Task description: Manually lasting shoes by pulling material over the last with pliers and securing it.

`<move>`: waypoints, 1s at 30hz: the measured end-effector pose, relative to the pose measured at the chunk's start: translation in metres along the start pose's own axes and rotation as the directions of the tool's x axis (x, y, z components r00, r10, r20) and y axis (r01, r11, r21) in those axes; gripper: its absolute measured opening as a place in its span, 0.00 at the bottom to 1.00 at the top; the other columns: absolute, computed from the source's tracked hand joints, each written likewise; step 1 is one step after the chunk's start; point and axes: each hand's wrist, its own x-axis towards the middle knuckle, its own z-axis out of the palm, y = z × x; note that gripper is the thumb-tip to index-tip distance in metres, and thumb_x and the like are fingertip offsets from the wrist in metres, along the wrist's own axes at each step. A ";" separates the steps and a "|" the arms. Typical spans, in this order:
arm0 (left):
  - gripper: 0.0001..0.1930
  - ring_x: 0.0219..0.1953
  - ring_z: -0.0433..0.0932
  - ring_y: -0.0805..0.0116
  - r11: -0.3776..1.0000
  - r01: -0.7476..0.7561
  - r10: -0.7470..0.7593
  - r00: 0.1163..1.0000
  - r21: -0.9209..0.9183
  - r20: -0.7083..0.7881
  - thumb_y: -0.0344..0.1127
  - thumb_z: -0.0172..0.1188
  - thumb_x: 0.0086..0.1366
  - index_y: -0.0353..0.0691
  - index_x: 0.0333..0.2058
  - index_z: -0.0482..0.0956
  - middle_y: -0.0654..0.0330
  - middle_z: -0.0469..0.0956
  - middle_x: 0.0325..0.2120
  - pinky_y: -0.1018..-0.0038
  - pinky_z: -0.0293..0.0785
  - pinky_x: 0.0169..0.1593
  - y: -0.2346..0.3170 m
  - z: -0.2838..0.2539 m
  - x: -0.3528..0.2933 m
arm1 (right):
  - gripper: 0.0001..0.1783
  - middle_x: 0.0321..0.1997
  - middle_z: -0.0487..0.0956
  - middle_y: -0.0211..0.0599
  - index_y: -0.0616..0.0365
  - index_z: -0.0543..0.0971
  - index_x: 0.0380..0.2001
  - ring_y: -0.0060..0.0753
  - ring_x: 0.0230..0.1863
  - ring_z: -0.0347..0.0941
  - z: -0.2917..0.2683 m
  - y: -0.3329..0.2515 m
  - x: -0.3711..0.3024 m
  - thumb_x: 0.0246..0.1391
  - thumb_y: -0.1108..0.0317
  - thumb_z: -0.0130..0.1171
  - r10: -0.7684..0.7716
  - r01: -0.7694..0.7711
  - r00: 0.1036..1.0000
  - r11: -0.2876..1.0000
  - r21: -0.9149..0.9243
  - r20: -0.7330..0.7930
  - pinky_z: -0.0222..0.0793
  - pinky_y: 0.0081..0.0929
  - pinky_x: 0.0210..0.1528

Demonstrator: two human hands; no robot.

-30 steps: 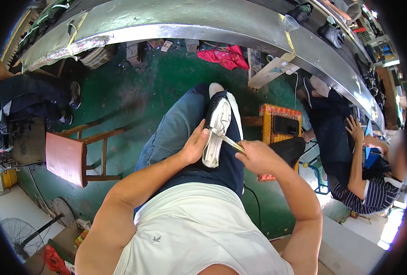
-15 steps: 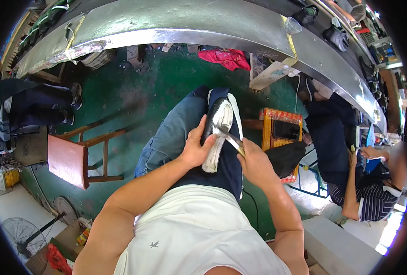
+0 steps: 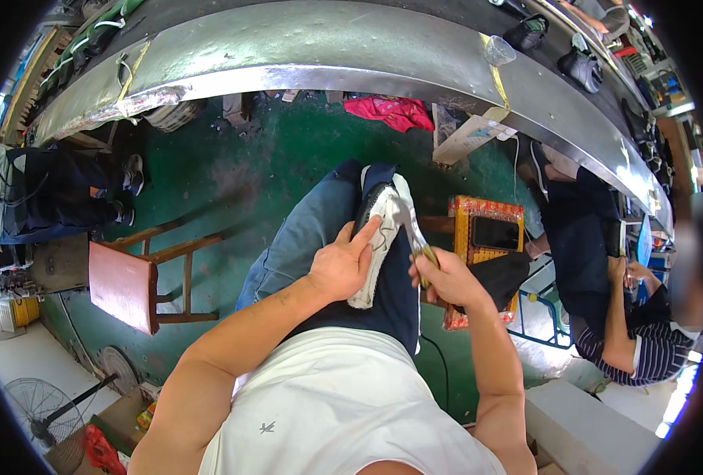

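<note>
An upturned shoe [image 3: 380, 255], black at its side with a pale underside, lies lengthwise across my thighs. My left hand [image 3: 343, 263] grips its left side, with the index finger stretched along the pale underside. Closed round the yellowish handle of a metal pincer-like tool [image 3: 416, 234] is my right hand [image 3: 451, 279], just right of the shoe. The tool's grey head is blurred and sits over the shoe's upper right edge; I cannot tell whether it touches.
A metal-edged workbench [image 3: 304, 47] curves across the far side. A wooden stool [image 3: 123, 286] stands left. At right, a phone [image 3: 495, 232] lies on an orange-yellow stool [image 3: 464, 237] beside a black cloth [image 3: 494, 277]. Another person [image 3: 636, 340] works at far right; a fan [image 3: 43, 423] stands lower left.
The tool's head has risen and moved from the shoe's middle toward its right edge. My right hand has shifted slightly right, while my left index finger has extended over the underside.
</note>
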 end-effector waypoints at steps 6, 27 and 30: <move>0.30 0.44 0.80 0.31 0.988 -0.080 0.068 0.993 0.135 0.095 0.40 0.47 0.73 0.55 0.72 0.54 0.25 0.65 0.60 0.51 0.81 0.45 0.000 0.005 0.002 | 0.26 0.28 0.79 0.35 0.64 0.75 0.36 0.27 0.26 0.77 -0.003 -0.012 0.030 0.72 0.49 0.44 -0.155 0.102 0.978 0.938 -0.332 -0.137 0.74 0.31 0.32; 0.59 0.73 0.49 0.59 0.711 0.116 0.158 0.935 -0.694 0.317 0.33 0.64 0.65 0.36 0.72 0.18 0.43 0.41 0.74 0.72 0.46 0.73 -0.044 0.023 -0.017 | 0.23 0.32 0.80 0.60 0.65 0.75 0.40 0.68 0.39 0.76 0.065 0.040 -0.014 0.71 0.52 0.45 -0.477 0.299 0.840 0.803 -0.515 -0.256 0.70 0.55 0.44; 0.57 0.74 0.49 0.61 0.750 0.166 0.092 0.933 -0.640 0.349 0.29 0.64 0.64 0.34 0.72 0.21 0.44 0.46 0.73 0.71 0.46 0.73 -0.054 0.016 -0.013 | 0.22 0.30 0.80 0.52 0.66 0.76 0.41 0.53 0.34 0.78 0.063 0.049 -0.013 0.71 0.54 0.46 -0.397 0.230 0.892 0.811 -0.538 -0.217 0.73 0.43 0.40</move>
